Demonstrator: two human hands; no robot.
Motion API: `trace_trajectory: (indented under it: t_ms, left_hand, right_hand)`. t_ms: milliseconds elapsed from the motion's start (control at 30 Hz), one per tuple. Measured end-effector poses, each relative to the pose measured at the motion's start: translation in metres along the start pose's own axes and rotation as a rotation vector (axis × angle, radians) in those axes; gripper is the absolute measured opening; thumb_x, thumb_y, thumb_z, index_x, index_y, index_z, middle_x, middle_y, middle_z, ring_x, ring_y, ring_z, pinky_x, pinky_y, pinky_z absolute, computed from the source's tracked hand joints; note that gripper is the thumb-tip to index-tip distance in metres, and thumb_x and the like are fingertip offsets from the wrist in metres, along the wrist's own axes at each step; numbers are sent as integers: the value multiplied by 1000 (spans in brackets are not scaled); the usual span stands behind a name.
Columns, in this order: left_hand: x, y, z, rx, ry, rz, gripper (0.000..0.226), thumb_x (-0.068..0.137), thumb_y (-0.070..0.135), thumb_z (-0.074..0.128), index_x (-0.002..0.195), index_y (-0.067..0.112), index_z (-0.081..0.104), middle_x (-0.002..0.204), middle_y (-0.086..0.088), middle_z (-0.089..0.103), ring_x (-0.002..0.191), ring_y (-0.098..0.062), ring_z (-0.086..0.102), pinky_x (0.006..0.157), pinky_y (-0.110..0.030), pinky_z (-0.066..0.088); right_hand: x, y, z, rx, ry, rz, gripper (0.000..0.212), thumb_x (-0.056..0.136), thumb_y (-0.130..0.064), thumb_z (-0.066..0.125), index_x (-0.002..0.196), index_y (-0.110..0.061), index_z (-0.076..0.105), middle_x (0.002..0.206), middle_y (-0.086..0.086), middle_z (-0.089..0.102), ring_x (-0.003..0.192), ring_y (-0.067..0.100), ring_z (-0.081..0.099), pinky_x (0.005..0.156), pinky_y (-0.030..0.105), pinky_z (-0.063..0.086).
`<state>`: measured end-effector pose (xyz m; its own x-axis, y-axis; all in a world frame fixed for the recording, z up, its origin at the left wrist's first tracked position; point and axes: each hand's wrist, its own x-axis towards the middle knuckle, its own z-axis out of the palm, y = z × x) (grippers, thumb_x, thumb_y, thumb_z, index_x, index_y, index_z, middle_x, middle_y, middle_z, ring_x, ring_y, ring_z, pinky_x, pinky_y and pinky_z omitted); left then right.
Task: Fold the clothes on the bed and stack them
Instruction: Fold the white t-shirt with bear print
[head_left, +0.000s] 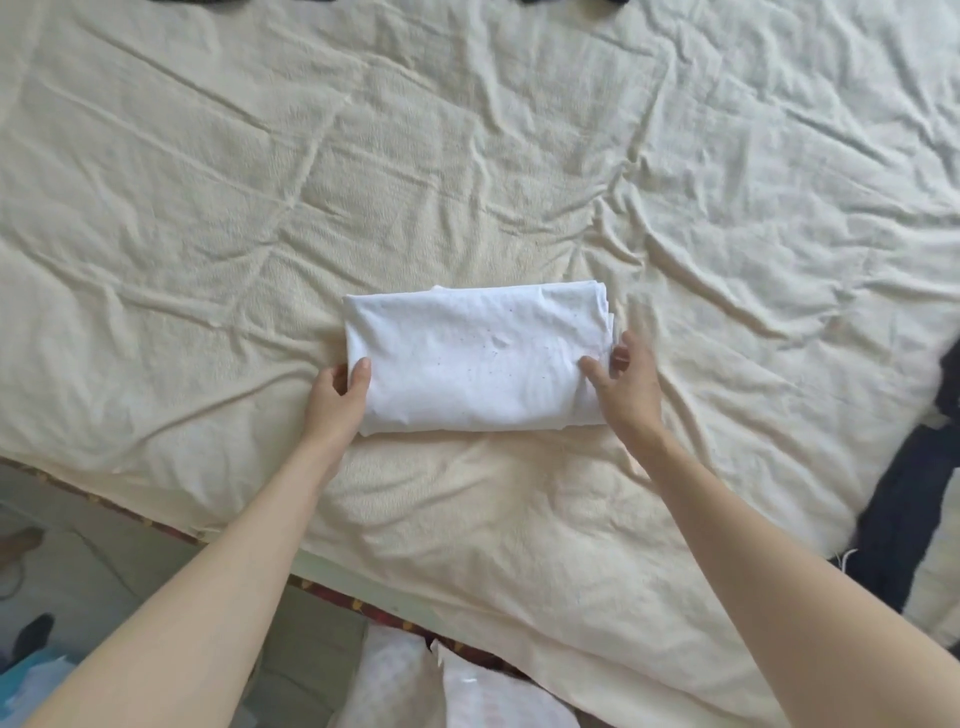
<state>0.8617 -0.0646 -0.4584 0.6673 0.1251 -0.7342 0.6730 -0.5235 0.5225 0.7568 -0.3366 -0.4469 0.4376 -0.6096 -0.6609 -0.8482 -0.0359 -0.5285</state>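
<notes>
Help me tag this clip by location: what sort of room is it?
Most likely a bedroom: a wide bed under a wrinkled cream sheet, a folded white garment on it, and dark clothing at its right edge.

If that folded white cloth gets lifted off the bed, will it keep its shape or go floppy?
Probably floppy: the white cloth is thin fabric, with loose layers at its right edge. Both the left hand and right hand grip its ends, which should keep it folded. It looks light, barely denting the bed.
</notes>
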Motion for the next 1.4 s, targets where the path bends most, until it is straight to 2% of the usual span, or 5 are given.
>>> trace_trajectory:
  t_ms: [300, 567, 900, 1300, 1400]
  left_hand:
    - [-22, 10, -6, -126, -22, 157, 10, 92, 18, 59, 101, 12, 59, 88, 2, 63, 76, -9, 58, 65, -22, 45]
    - [-89, 19, -12, -99, 45, 249, 6, 90, 17, 62, 96, 15, 61, 82, 4, 61, 75, -14, 56, 65, -26, 44]
    - [-204, 21, -17, 67, -185, 271, 2, 89, 17, 64, 88, 16, 65, 86, -3, 65, 79, -23, 61, 67, -31, 46]
    - [-291, 123, 32, 268, -504, 578, 3, 84, 19, 67, 85, 17, 67, 84, -5, 68, 79, -22, 63, 68, -32, 47]
    - [-320, 145, 45, 330, -550, 658, 37, 67, 36, 61, 95, 14, 68, 89, -7, 68, 83, -24, 63, 79, -37, 50]
  right_hand:
    - [-6, -10, -7, 325, -115, 116, 7, 85, -13, 64, 89, -16, 59, 91, -1, 63, 80, 12, 61, 62, 23, 47]
    - [-78, -8, -34, 310, 18, -35, 17, 83, -12, 63, 79, -26, 55, 80, -4, 62, 75, 14, 60, 68, 32, 48]
    - [-205, 57, -124, 378, 121, 82, 13, 84, -14, 61, 85, -27, 59, 85, 0, 64, 75, 12, 58, 58, 24, 39]
    - [-296, 88, -200, 603, 476, 105, 5, 90, -18, 58, 91, -14, 60, 93, 4, 64, 88, 20, 59, 75, 34, 45]
    - [-312, 95, -213, 705, 533, 119, 5, 89, -15, 58, 86, -12, 58, 88, 3, 62, 79, 18, 57, 66, 30, 44]
